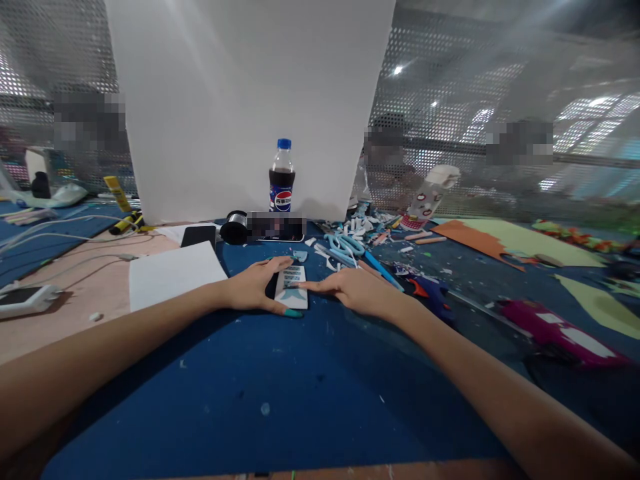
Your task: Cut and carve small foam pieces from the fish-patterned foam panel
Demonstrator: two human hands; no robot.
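Observation:
A small white card (299, 301) with blue-grey patterns lies on the blue mat (280, 400). My left hand (255, 285) has it by its edges, thumb at the near side and fingers at the far side. The index finger of my right hand (357, 290) is stretched out with its tip on the card; its other fingers are curled and partly hidden. Just beyond the card sits a light-blue scrap (300, 256). A dark strip shows between the card and my left hand; what it is, I cannot tell.
Behind stand a cola bottle (283, 180), a phone (283, 230) and a black roll (234, 228). Blue scissors (345, 248), paper scraps and a patterned cup (425, 200) are to the right, with a magenta pouch (560, 330). White paper (173, 273) lies left.

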